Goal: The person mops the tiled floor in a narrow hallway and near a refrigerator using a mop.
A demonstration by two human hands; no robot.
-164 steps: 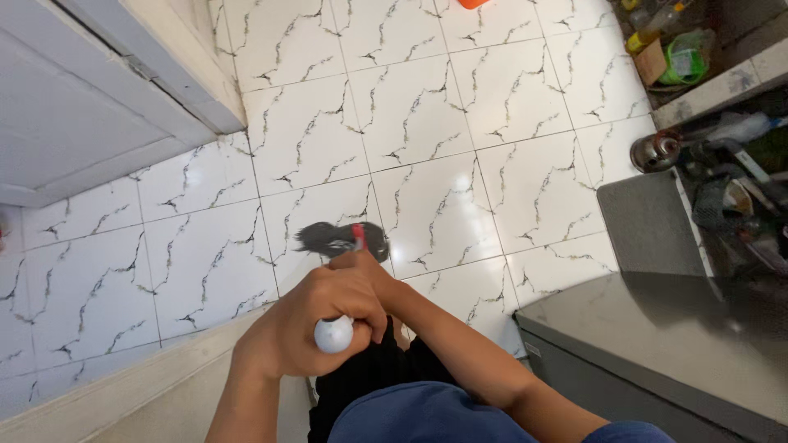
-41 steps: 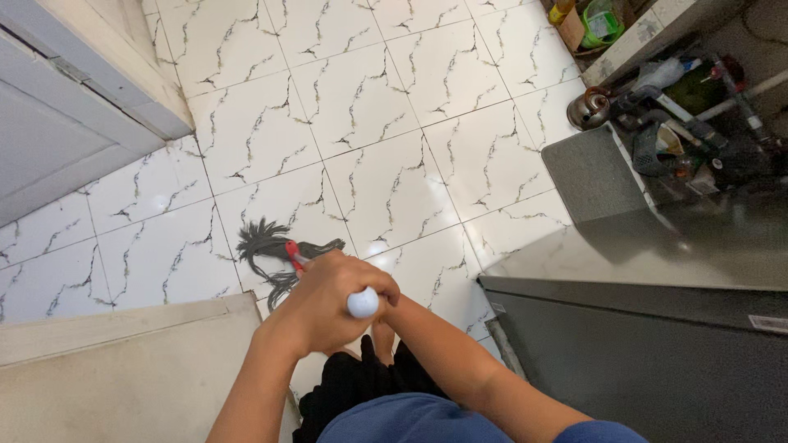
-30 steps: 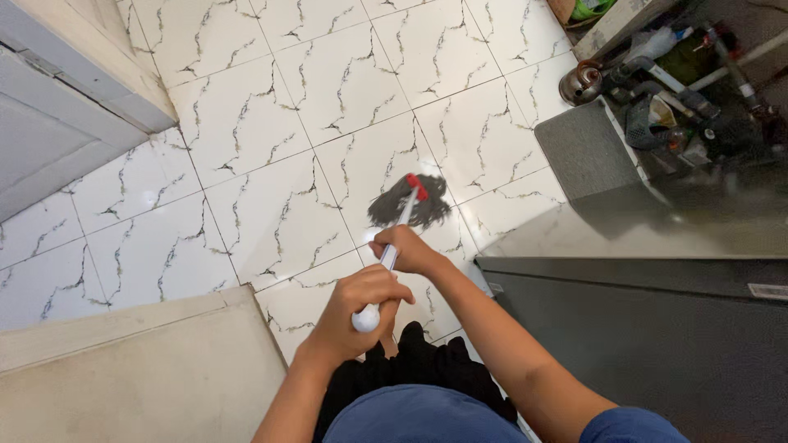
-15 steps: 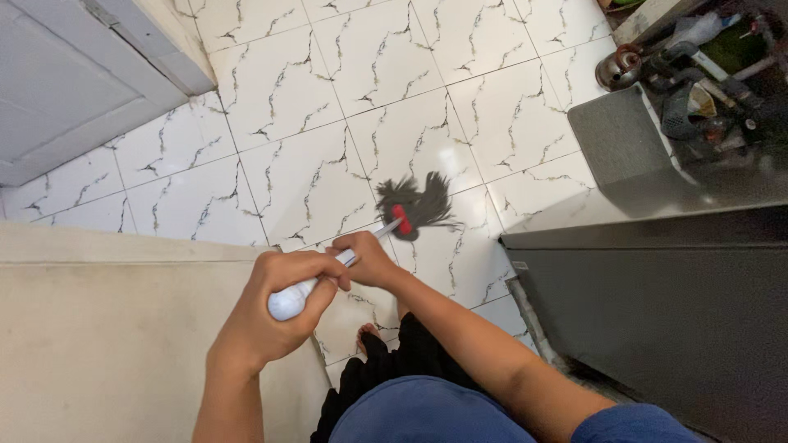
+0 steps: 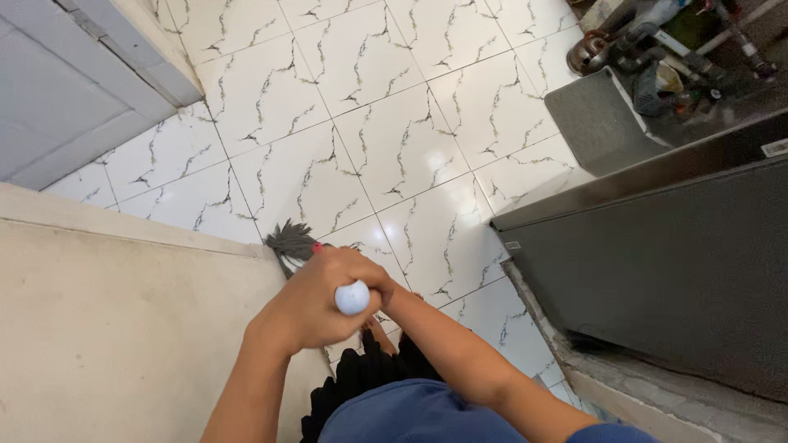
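At nine o'clock a pale beige wall (image 5: 107,328) fills the lower left of the view, its top edge running toward the middle. At ten o'clock a grey door (image 5: 74,90) stands against the white tiled floor (image 5: 394,139), whose tiles carry dark vein lines.

Near the centre, at about seven o'clock from the middle, the dark strands of the mop head (image 5: 291,244) lie on the floor, touching the corner of the beige wall. A small red piece of the mop shows just above the knuckles. Most of the mop's shaft is hidden by the hands, since it points almost straight at the camera.

The left hand (image 5: 316,303) is clenched around the top of the mop handle (image 5: 352,298), whose rounded white end sticks out between the fingers. The right hand (image 5: 386,289) sits just behind and to the right of it, mostly hidden; it appears to be grasping the same handle lower down, though its fingers cannot be seen clearly.

At three o'clock a dark grey appliance (image 5: 657,262) stands on a raised stone ledge. At one o'clock a grey mat (image 5: 591,123) lies on the floor, with a metal kettle (image 5: 587,51) and clutter of pipes and bottles beyond it.
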